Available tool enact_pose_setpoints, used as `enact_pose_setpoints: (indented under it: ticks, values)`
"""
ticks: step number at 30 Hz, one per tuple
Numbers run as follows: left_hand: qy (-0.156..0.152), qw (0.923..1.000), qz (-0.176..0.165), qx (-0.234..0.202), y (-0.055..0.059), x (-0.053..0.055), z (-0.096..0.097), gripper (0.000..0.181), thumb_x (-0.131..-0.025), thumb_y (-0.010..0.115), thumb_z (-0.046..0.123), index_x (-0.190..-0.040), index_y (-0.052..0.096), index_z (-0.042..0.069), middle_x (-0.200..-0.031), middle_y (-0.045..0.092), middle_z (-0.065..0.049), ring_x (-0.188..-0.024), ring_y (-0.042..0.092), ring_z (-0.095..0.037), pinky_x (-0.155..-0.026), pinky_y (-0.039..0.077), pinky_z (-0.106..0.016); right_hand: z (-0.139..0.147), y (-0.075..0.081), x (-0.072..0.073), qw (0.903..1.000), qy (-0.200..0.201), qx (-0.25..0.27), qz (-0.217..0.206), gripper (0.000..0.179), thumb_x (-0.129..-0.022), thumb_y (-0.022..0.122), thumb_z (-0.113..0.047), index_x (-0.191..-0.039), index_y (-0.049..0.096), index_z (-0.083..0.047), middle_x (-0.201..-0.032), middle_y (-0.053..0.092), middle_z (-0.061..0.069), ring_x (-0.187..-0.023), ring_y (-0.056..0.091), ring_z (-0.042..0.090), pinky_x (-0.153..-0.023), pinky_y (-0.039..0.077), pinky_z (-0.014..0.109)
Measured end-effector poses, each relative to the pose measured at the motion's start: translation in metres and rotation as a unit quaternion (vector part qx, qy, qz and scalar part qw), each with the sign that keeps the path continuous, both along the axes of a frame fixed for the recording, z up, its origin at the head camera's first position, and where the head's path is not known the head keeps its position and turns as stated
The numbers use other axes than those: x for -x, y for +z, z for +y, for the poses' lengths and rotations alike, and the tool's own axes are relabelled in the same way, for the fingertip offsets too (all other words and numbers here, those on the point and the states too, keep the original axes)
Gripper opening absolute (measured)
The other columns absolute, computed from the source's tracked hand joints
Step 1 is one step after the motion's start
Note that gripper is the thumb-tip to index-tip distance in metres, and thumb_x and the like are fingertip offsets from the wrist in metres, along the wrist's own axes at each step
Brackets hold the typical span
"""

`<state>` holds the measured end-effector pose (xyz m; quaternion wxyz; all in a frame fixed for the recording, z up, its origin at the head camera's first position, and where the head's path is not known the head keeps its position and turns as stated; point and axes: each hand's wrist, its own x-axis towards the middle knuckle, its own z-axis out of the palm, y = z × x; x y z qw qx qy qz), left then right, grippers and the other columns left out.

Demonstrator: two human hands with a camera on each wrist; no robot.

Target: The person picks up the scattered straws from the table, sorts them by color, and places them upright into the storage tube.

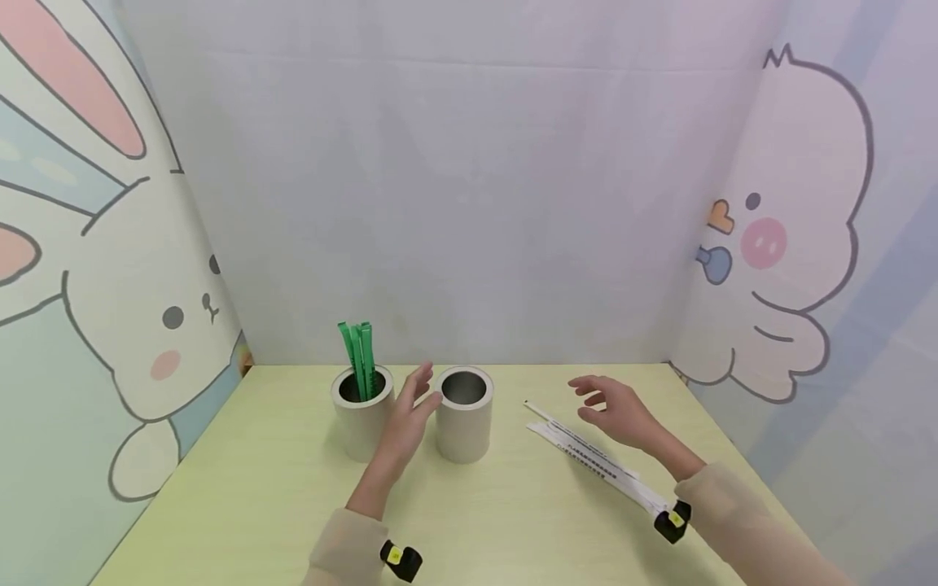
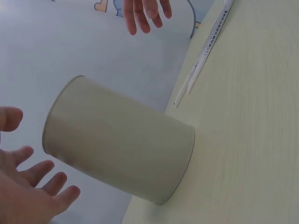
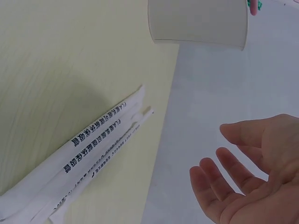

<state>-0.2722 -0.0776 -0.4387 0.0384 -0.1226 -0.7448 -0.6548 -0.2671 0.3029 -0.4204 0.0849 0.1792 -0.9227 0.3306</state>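
Note:
Two pale grey cylindrical cups stand upright on the table. The left cup (image 1: 364, 427) holds several green paper-wrapped sticks (image 1: 361, 358); the right cup (image 1: 463, 431) shows a bare dark inside. My left hand (image 1: 405, 419) is between the two cups, its fingers spread beside the right cup's rim and holding nothing. Several white paper-wrapped straws (image 1: 586, 452) with printed black text lie in a loose bunch on the right of the table. Above and beyond them my right hand (image 1: 615, 408) hovers with relaxed fingers and an unfilled palm, as the right wrist view shows.
A pale yellow-green table (image 1: 278, 505) spans the space, bounded at the back by a plain light curtain (image 1: 454, 203). Cartoon-printed cloth hangs at both sides, with a rabbit (image 1: 146, 325) on the left and a white chick-like figure (image 1: 806, 179) on the right.

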Motion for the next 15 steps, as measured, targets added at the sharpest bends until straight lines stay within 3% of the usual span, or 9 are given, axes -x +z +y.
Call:
enact_pose_setpoints:
  ticks: [7, 15]
  values:
    - [0.008, 0.9997, -0.022, -0.001, -0.016, 0.006, 0.005, 0.058, -0.109, 0.058, 0.03, -0.164, 0.039, 0.021, -0.167, 0.041, -0.013, -0.155, 0.037, -0.036, -0.125, 0.031, -0.061, -0.001, -0.009, -0.001, 1.0, -0.003, -0.004, -0.002, 0.045, -0.096, 0.073, 0.001, -0.14, 0.064, -0.001, -0.125, 0.069, 0.02, -0.108, 0.072, 0.041, -0.086, 0.064, 0.043]
    - [0.003, 0.999, -0.036, -0.027, -0.026, 0.008, 0.01, 0.059, -0.11, 0.056, 0.03, -0.165, 0.037, 0.019, -0.167, 0.041, -0.014, -0.155, 0.036, -0.037, -0.128, 0.028, -0.058, -0.001, -0.019, -0.001, 1.0, -0.003, -0.003, -0.005, 0.044, -0.096, 0.074, 0.002, -0.138, 0.064, 0.001, -0.124, 0.07, 0.02, -0.106, 0.073, 0.041, -0.086, 0.064, 0.043]
